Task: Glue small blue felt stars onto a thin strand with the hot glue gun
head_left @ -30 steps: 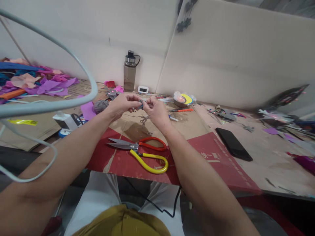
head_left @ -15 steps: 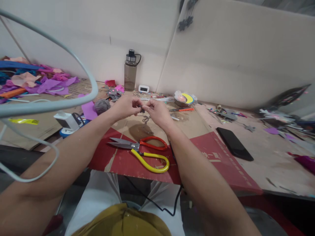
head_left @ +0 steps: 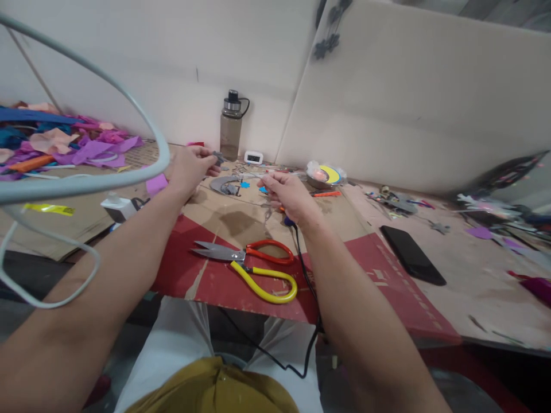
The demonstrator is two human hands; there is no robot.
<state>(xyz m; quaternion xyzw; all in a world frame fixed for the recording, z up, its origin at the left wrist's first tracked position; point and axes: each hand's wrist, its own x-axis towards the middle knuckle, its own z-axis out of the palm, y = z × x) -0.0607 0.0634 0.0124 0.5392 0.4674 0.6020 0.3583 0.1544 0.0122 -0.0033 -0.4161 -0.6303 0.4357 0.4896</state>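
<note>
Both arms stretch toward mid-frame. The left hand [head_left: 187,169] pinches a small grey piece [head_left: 218,156] near the bottle [head_left: 231,125]; the right hand [head_left: 287,195] curls closed around a thin tool, above the scissors [head_left: 247,265].

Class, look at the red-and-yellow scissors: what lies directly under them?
The scissors lie on a red cardboard sheet spread over the table. Whatever is beneath that cardboard is covered and cannot be seen.

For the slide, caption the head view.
Left hand pinches a small grey cutout; right hand nearby, above red-and-yellow-handled scissors.

Bare forearms, mustard-yellow shirt [head_left: 215,387], white trousers [head_left: 172,338].
</note>
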